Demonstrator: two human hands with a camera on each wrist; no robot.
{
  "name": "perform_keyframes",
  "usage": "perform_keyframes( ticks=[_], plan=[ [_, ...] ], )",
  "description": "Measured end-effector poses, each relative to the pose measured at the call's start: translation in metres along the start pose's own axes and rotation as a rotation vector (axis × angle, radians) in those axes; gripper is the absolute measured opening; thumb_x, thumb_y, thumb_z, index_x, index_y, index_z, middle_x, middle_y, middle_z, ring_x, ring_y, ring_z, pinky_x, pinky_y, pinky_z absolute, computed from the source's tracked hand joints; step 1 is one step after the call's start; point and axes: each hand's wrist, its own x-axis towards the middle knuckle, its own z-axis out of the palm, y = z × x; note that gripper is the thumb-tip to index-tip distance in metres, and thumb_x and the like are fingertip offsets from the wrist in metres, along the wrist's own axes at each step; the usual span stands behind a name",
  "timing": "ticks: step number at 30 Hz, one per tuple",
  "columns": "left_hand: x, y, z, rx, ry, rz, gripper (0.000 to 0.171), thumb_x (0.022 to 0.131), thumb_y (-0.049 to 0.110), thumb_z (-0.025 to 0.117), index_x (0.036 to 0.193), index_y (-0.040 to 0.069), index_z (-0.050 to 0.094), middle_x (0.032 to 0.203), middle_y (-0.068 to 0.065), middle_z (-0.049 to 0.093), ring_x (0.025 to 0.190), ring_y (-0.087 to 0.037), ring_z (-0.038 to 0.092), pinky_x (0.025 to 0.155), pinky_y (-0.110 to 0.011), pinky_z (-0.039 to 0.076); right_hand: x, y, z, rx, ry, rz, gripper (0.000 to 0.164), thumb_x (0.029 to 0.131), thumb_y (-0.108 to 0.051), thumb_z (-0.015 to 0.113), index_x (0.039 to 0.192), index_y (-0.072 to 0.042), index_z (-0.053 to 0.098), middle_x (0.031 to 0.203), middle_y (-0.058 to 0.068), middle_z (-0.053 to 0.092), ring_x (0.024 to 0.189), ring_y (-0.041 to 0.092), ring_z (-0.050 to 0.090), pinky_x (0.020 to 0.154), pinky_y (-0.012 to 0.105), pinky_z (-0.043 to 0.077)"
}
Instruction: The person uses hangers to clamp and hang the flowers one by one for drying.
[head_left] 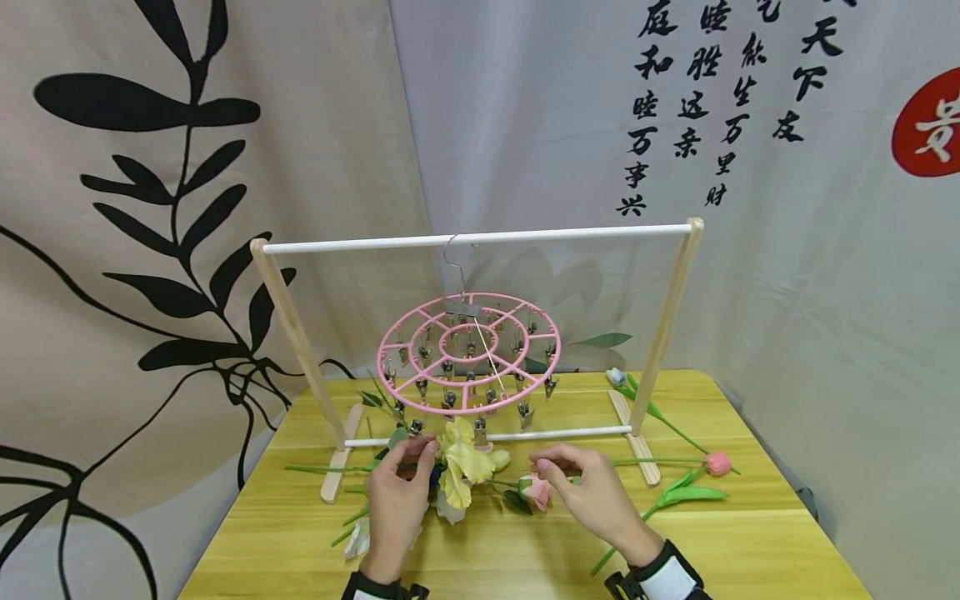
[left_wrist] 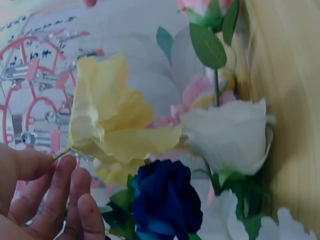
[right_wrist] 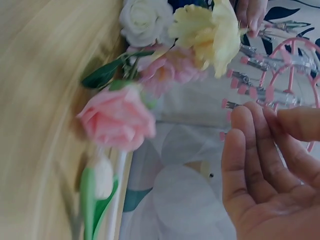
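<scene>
My left hand (head_left: 397,504) pinches the short thin stem of a yellow ruffled flower (left_wrist: 112,120) between thumb and fingertips. In the head view the flower's petals overlap the hanging clips (head_left: 480,432) of a round pink clip hanger (head_left: 468,411). Close below it in the left wrist view are a dark blue rose (left_wrist: 167,200) and a white rose (left_wrist: 227,137). To the right, my right hand (head_left: 588,496) is raised with fingers loosely bent and thumb near the index finger; nothing shows in it. A pink rose (right_wrist: 120,117) lies on the table near that hand.
The hanger hooks onto the white top bar (head_left: 555,235) of a wooden-legged rack, whose lower bar (head_left: 570,432) crosses behind the hands. Tulips, one with a pink head (head_left: 717,464), lie at the right of the wooden table (head_left: 720,558). A printed curtain hangs behind.
</scene>
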Motion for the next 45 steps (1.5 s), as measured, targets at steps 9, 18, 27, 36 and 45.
perform_keyframes(
  ticks=[9,18,27,36,45],
  plan=[
    [0.009,-0.006,-0.012,0.041,0.006,-0.033,0.011,0.112,0.022,0.083,0.122,0.020,0.089,0.106,0.000,0.089,0.089,-0.006,0.075,0.075,-0.020,0.057,-0.014,0.026,-0.016,-0.057,0.014,0.090,0.013,0.113,-0.015,0.078,0.122,-0.016,0.088,0.112,0.004,0.090,0.095,0.007,0.082,0.085,0.024,0.067],
    [0.009,-0.008,-0.021,0.038,-0.019,-0.042,0.014,0.111,0.022,0.084,0.124,0.020,0.089,0.107,-0.003,0.090,0.088,-0.003,0.074,0.074,-0.018,0.056,-0.027,0.052,-0.035,-0.178,0.050,0.224,0.011,0.111,-0.009,0.081,0.118,-0.012,0.088,0.109,0.004,0.089,0.094,0.007,0.079,0.082,0.023,0.066],
    [-0.008,-0.004,-0.030,0.140,-0.028,-0.020,0.004,0.109,0.019,0.086,0.109,0.017,0.090,0.094,0.002,0.088,0.080,-0.002,0.075,0.065,-0.020,0.056,-0.039,0.079,-0.057,-0.312,-0.077,0.311,0.019,0.102,0.003,0.083,0.114,-0.011,0.087,0.111,0.002,0.087,0.088,0.007,0.074,0.072,0.024,0.061],
    [-0.030,0.018,-0.022,0.103,-0.169,0.015,0.005,0.110,0.023,0.085,0.111,0.027,0.088,0.094,0.011,0.084,0.083,-0.001,0.074,0.069,-0.021,0.059,-0.050,0.092,-0.066,-0.317,-0.251,0.344,0.034,0.092,0.013,0.079,0.102,-0.019,0.086,0.106,-0.003,0.077,0.080,0.011,0.058,0.068,0.024,0.048],
    [-0.054,0.036,0.002,0.034,-0.351,0.100,0.012,0.110,0.021,0.084,0.113,0.032,0.087,0.097,0.016,0.083,0.085,0.002,0.073,0.070,-0.022,0.060,-0.051,0.098,-0.065,-0.331,-0.302,0.278,0.023,0.092,-0.002,0.096,0.089,-0.021,0.084,0.091,-0.011,0.080,0.081,0.003,0.066,0.071,0.025,0.057]
  ],
)
